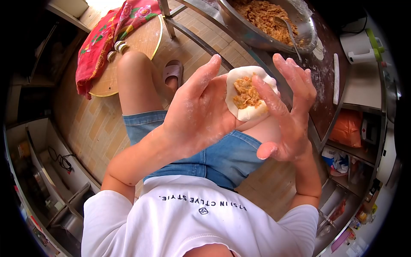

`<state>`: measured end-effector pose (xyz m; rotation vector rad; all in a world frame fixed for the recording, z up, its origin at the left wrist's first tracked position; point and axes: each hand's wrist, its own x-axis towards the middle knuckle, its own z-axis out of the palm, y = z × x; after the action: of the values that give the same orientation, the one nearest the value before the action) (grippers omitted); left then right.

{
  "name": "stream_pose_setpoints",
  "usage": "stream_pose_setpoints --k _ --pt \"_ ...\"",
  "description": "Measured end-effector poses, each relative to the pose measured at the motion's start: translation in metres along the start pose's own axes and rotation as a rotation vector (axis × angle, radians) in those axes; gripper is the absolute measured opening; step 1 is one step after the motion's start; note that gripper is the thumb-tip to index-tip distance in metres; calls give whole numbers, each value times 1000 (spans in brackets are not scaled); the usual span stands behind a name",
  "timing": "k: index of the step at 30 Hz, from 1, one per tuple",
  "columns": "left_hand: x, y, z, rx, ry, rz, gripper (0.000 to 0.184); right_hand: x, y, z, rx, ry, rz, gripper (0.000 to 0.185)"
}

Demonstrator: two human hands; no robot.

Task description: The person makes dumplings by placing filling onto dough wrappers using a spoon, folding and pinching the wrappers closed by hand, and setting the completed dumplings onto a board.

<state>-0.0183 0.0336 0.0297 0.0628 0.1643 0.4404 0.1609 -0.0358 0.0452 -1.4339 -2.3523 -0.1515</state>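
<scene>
A round dough wrapper [252, 114] with a heap of minced filling [245, 95] in its middle rests on the fingers of my left hand [197, 107]. That palm faces up, its thumb standing apart from the dough. My right hand [292, 107] is at the wrapper's right side, fingers spread and thumb pointing away. Its index finger overlaps the wrapper's edge near the filling. Both hands carry white flour. Beyond them, a metal bowl [309, 31] of the same filling has a metal spoon [293, 37] in it.
The bowl is on a dark, floury table [322, 96], along with a white rolling pin [336, 79] and a flat dough piece [318, 49]. A red floral cloth [96, 55] partly covers a round board [143, 45] at upper left. Shelves [355, 152] line the right side.
</scene>
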Motion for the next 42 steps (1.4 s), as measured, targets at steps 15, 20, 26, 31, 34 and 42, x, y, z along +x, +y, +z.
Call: stream_pose_setpoints --k 15,20,26,31,34,42 --pt "-3 8 -8 25 21 -1 62 -7 7 -2 -478 301 -235 29" --pt "-1 4 -8 54 -40 -46 64 4 2 9 -255 353 -352 9" --pt "-5 0 -4 178 -55 -17 51 12 4 0 -174 295 -278 8" --pt "-7 -16 -6 808 -82 216 63 21 -5 -26 -68 153 -28 18" --pt "-3 -18 -12 1105 -117 398 63 21 -4 -27 -49 172 -52 20" --pt "-1 -15 -13 1465 -252 876 55 2 -19 -6 905 354 353 53"
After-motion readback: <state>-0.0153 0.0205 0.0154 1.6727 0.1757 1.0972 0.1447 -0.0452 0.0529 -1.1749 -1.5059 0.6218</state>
